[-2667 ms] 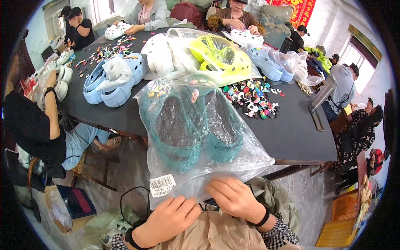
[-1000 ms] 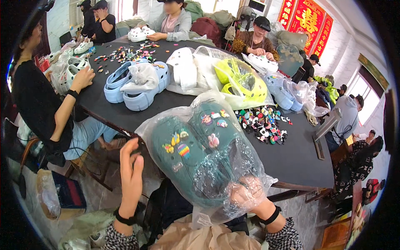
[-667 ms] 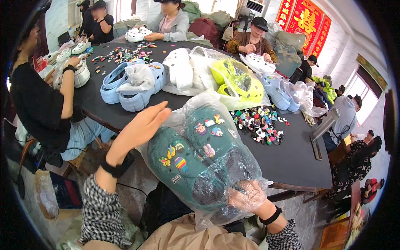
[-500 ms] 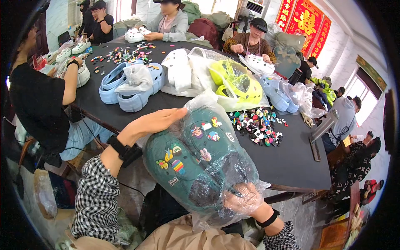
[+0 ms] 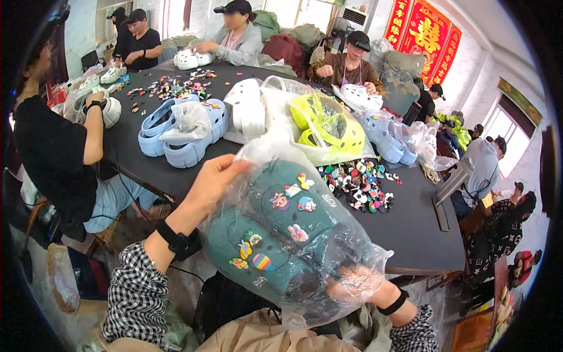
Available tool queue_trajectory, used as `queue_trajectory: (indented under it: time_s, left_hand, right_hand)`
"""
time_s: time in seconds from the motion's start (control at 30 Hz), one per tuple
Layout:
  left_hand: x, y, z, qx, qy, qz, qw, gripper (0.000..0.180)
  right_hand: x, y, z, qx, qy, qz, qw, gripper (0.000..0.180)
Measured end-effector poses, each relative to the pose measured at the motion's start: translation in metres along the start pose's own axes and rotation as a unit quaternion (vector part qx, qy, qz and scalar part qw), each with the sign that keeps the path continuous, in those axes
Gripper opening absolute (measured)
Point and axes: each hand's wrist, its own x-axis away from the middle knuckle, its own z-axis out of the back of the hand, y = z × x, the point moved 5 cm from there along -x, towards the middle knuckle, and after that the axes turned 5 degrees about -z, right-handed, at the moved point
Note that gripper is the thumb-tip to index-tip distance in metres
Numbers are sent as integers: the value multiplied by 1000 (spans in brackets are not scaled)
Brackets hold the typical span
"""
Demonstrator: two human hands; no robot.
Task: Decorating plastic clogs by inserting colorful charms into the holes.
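Observation:
A pair of dark green clogs (image 5: 267, 220), dotted with colourful shoe charms, sits inside a clear plastic bag (image 5: 267, 149) in front of me, over the near table edge. My left hand (image 5: 208, 185) pinches the bag's film at its upper left corner, thumb and fingers closed. At the lower right my right hand (image 5: 352, 283) shows through the film, apparently inside the bag. It is closed around the heel end of the clogs; plastic glare blurs its fingertips.
Light blue clogs (image 5: 196, 144), a white clog (image 5: 245, 105) and bagged yellow-green clogs (image 5: 334, 132) stand beyond my hands on the dark table (image 5: 404, 229). Loose charms (image 5: 360, 185) lie to the right, by a metal post (image 5: 457, 179). Co-workers sit around the table.
My left hand has gone from lying stretched along the bag to pinching its film. The bagged clogs have shifted slightly right and down, my right hand moving with them.

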Motion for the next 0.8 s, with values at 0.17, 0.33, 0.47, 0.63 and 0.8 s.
queue_trajectory:
  time_s: [0.17, 0.33, 0.47, 0.63, 0.8]
  left_hand:
    - [-17, 45, 45, 131, 162, -148, 967, 26]
    - [-6, 92, 136, 112, 253, -191, 942, 44]
    - [-7, 76, 178, 162, 244, -155, 944, 42]
    - [61, 101, 241, 132, 361, -184, 905, 43]
    - [91, 92, 301, 142, 426, -194, 872, 44]
  right_hand:
    - [15, 21, 38, 75, 21, 50, 996, 36]
    - [-7, 32, 75, 123, 2, 19, 992, 27]
    - [20, 41, 52, 129, -16, -13, 991, 14]
    - [26, 40, 44, 38, -11, -20, 999, 13]
    - [14, 55, 40, -5, -31, -17, 999, 19]
